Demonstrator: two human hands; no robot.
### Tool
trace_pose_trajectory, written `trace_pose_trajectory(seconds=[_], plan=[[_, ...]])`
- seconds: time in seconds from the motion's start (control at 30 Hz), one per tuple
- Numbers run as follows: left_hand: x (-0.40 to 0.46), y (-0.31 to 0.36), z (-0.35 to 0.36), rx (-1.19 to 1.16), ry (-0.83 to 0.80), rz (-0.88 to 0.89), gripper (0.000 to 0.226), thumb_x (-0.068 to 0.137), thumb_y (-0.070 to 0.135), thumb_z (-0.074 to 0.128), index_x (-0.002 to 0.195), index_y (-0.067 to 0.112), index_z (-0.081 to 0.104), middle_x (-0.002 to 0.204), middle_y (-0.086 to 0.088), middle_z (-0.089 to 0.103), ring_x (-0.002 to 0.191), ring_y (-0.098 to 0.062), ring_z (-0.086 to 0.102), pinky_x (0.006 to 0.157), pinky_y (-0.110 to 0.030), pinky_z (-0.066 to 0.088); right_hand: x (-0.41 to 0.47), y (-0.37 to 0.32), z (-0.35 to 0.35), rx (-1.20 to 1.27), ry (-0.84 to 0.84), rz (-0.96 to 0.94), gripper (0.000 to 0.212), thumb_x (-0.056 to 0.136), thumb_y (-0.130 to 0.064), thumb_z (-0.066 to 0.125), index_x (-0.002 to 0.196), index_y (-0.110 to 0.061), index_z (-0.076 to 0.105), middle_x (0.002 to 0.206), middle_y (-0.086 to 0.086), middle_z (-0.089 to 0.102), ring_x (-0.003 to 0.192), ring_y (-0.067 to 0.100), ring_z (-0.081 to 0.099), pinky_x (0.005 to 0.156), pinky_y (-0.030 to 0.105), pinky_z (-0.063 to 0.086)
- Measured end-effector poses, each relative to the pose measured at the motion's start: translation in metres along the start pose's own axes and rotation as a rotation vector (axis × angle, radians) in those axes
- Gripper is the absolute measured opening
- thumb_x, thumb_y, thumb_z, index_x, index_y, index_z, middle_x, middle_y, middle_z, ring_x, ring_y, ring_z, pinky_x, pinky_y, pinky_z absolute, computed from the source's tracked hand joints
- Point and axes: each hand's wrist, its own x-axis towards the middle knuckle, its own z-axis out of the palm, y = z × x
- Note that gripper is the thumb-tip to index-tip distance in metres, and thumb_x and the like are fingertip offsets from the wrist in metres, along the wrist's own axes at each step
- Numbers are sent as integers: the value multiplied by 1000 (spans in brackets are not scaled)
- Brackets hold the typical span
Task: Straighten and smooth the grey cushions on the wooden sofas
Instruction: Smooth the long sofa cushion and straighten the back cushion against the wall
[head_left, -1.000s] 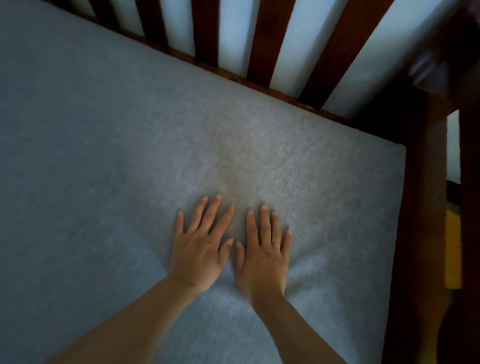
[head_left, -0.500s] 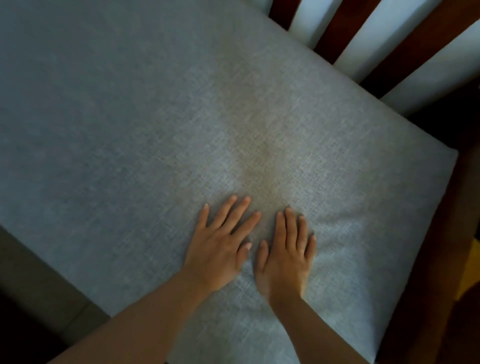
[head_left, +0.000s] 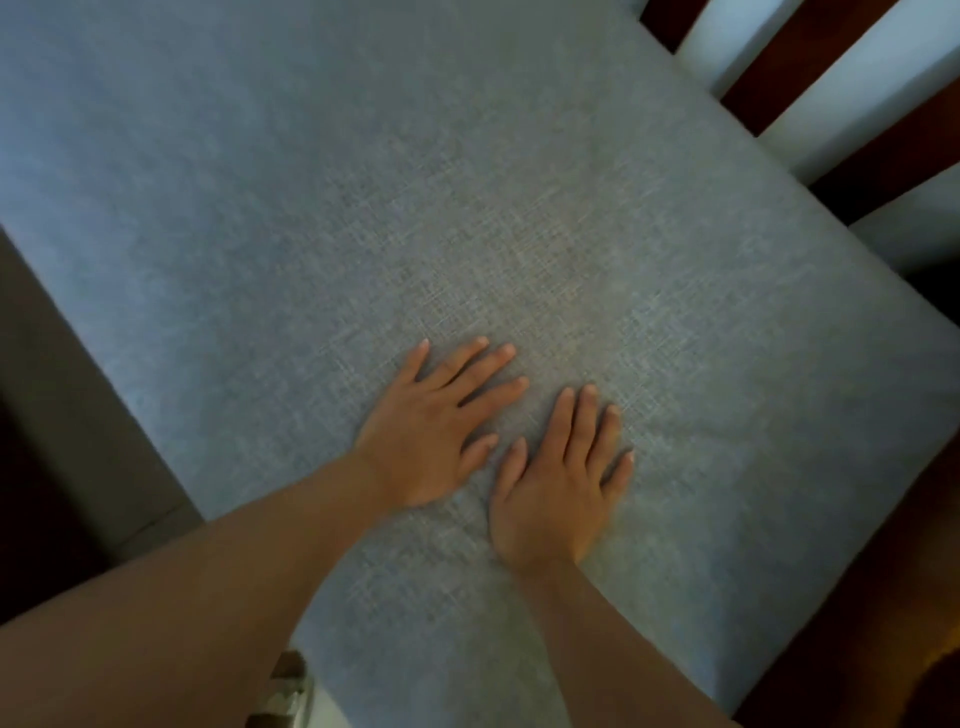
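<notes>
While both palms are pressing flat, the left hand (head_left: 431, 431) and right hand (head_left: 558, 488) are lying side by side, fingers straight toward one o'clock, gripping nothing. Beneath them the grey cushion (head_left: 363, 208) is filling the wooden sofa frame (head_left: 857, 597), its long axis running from ten to four o'clock, leaving bare fabric toward eleven. No writing is showing.

Grey cushion (head_left: 363, 208) lies flat on the dark wooden sofa (head_left: 857, 571)
</notes>
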Motion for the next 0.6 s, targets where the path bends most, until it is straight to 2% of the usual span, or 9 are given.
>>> trace_pose_trajectory(seconds=[0.1,0.27,0.4,0.5,0.6], plan=[[-3,4,0,10,20,-56,59,92,50,29,147,27,31,157,1,27,143,-20,25,110,-56,24,0,1,0,31,10,-20,70,90,-44,26,150,-9,27,159,9,21,147,31,12,115,53,4],[-41,41,5,-33,58,-357,60,93,49,24,147,26,34,156,0,27,144,-22,24,110,-59,20,0,3,-4,21,-4,-74,74,88,-49,15,152,-13,22,160,8,15,148,30,7,114,52,-2],[-82,65,10,-46,97,-340,55,94,44,28,146,27,37,155,-1,32,142,-23,29,108,-61,22,-9,10,-5,12,-43,-222,63,96,-43,19,153,-16,18,161,3,12,148,27,6,116,50,-3],[-110,76,13,-72,110,-331,53,96,40,28,147,27,34,155,1,30,143,-21,25,110,-58,18,-34,20,-7,65,-33,-352,62,95,-39,16,151,-15,28,159,1,22,147,27,15,116,49,4],[-132,85,17,-100,114,-312,53,95,39,30,146,27,35,155,1,29,143,-19,25,110,-55,20,-70,33,-7,75,-10,-375,59,96,-38,21,149,-15,33,156,2,28,145,27,21,116,52,14]])
